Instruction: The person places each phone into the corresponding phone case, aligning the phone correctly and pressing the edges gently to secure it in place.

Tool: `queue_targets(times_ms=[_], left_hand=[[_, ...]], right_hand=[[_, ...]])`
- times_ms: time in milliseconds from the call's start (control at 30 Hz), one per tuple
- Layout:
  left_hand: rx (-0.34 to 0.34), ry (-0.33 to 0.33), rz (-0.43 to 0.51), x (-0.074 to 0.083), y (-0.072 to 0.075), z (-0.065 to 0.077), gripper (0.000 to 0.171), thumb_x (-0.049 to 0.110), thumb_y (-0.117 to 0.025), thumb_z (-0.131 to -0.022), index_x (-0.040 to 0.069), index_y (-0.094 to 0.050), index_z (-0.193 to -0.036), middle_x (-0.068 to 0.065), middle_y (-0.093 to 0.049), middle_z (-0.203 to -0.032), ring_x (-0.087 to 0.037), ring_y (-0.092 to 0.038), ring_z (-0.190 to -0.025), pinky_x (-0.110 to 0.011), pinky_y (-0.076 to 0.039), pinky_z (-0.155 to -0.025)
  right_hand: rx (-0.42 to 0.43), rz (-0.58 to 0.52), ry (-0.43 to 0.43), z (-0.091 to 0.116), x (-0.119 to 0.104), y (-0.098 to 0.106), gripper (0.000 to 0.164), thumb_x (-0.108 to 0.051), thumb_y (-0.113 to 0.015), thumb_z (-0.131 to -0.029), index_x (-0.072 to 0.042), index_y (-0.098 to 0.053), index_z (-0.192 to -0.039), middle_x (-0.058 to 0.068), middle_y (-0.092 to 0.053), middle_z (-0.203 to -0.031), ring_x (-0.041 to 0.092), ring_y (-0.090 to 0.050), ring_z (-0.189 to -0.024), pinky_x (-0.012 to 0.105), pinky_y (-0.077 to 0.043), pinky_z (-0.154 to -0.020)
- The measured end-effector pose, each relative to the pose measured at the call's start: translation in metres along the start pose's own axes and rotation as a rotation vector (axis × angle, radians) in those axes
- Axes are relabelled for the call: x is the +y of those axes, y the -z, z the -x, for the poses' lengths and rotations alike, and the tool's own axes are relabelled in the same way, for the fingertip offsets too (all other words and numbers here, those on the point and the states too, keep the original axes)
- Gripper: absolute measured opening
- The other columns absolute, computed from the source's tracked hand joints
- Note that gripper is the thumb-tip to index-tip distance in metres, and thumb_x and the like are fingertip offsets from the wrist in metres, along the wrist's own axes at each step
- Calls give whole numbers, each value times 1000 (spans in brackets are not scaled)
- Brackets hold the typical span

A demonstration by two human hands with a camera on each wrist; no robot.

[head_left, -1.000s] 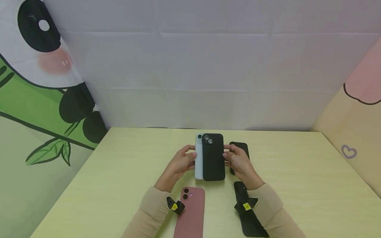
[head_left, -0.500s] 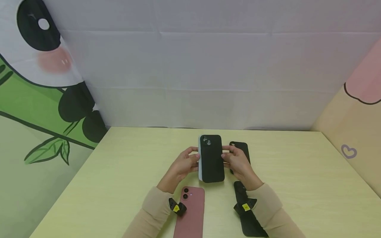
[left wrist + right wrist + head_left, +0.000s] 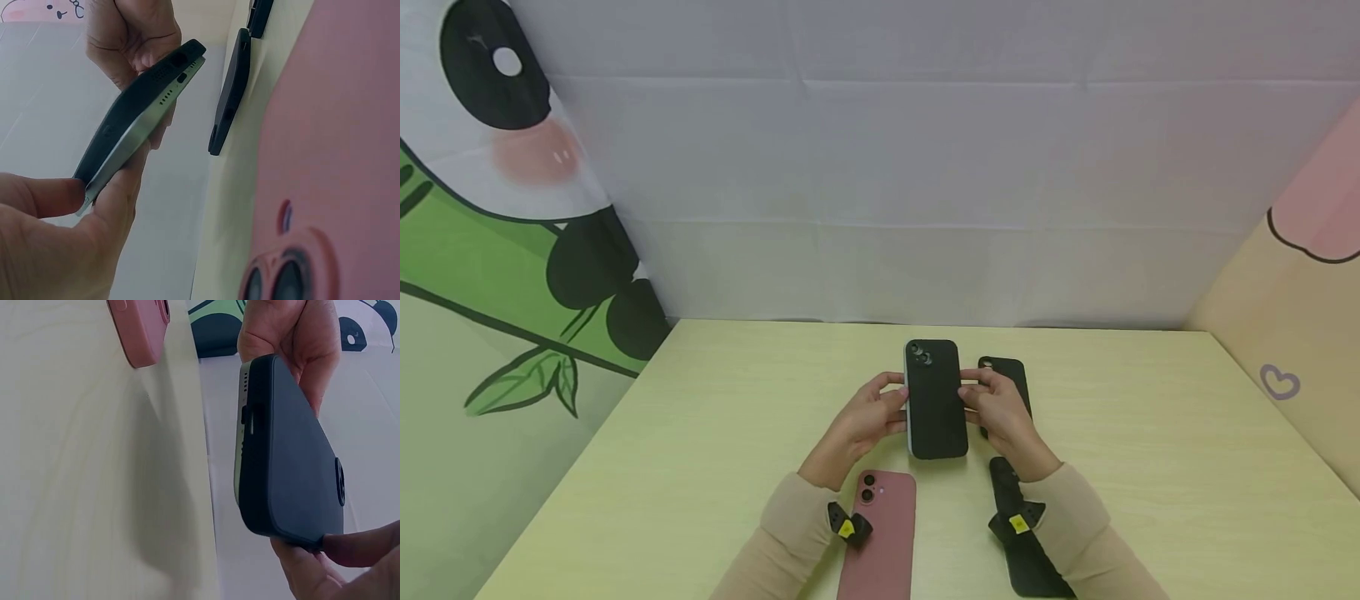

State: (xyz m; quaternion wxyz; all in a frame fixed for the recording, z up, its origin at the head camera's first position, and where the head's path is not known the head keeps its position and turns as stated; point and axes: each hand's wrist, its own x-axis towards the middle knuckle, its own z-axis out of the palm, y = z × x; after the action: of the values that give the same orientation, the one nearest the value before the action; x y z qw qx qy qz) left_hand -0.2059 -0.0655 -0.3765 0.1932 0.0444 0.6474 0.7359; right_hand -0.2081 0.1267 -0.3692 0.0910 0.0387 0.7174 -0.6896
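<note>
A black phone case is held above the table, backed onto a pale phone. In the left wrist view the two stand slightly apart along the left hand's side, like a narrow wedge. Their bottom ends nearly line up, port cutout beside port. My left hand pinches the left edge, thumb at the phone and case, fingers beneath. My right hand grips the case's right edge between thumb and fingers. In the right wrist view the case wraps that side, and the phone's pale rim shows beneath it. The phone's screen is hidden.
A pink phone lies under the left wrist. One black phone or case lies partly beneath the right sleeve; another is behind the right hand. The pale wooden table meets a white wall cloth at its back edge.
The pale phone, first sticking out well to the left of the case, has slid right behind it, leaving a thin rim. My left hand has moved right with it; the right hand barely moved.
</note>
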Motion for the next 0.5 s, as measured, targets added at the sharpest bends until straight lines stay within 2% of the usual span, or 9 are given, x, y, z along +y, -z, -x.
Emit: queue_targets(times_ms=[233, 400, 500], left_hand=[[0, 5, 3, 1, -1, 0, 30, 15, -39, -99, 4, -38, -126, -2, -61, -96, -13, -64, -78, -26, -52, -72], [16, 8, -19, 2, -1, 0, 35, 16, -48, -95, 4, -39, -127, -7, -62, -98, -14, -64, -82, -29, -53, -75], [19, 10, -23, 3, -2, 1, 39, 9, -54, -92, 4, -40, -127, -9, -64, -100, -15, -64, -84, -31, -53, -78]], right_hand=[[11, 17, -1, 1, -1, 0, 36, 3, -47, -90, 3, -46, -126, 18, -60, -112, 9, -60, -85, 32, -53, -78], [13, 15, -6, 2, -1, 2, 35, 2, -49, -90, 4, -47, -125, 11, -62, -102, 8, -59, -82, 27, -52, -73], [12, 3, -10, 1, -1, 2, 35, 2, -51, -89, 4, -48, -124, 3, -63, -93, 7, -58, -79, 24, -52, -69]])
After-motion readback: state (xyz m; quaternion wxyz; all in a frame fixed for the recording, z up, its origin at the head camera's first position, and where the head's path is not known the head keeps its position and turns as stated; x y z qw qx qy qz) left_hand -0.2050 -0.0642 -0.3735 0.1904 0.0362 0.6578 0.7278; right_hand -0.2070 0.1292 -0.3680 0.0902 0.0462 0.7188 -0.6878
